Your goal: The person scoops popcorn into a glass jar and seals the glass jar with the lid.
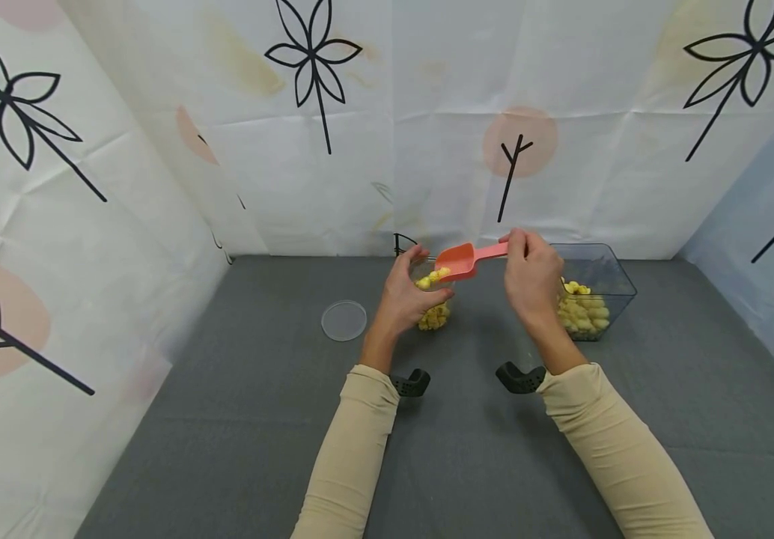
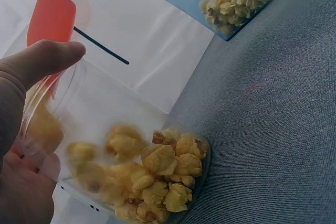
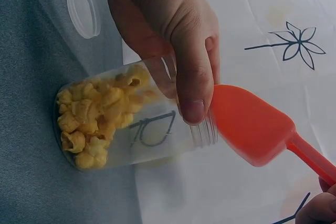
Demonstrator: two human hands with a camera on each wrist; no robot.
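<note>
My left hand (image 1: 406, 298) grips a clear plastic jar (image 3: 139, 121) standing on the grey cloth, thumb (image 2: 44, 59) near its rim. Yellow popcorn (image 2: 157, 174) fills the jar's bottom. My right hand (image 1: 530, 273) pinches the handle of an orange scoop (image 1: 464, 260) tilted over the jar's mouth, and popcorn pieces (image 1: 432, 277) spill from its tip. In the right wrist view the scoop (image 3: 254, 127) sits right at the jar's opening. A clear square tub (image 1: 592, 288) holding more popcorn (image 1: 582, 311) stands just right of my right hand.
The jar's round clear lid (image 1: 343, 320) lies on the grey table cover (image 1: 239, 419) to the left. White patterned sheets (image 1: 158, 150) wall in the back and both sides. Black wrist mounts (image 1: 520, 376) show at both sleeves.
</note>
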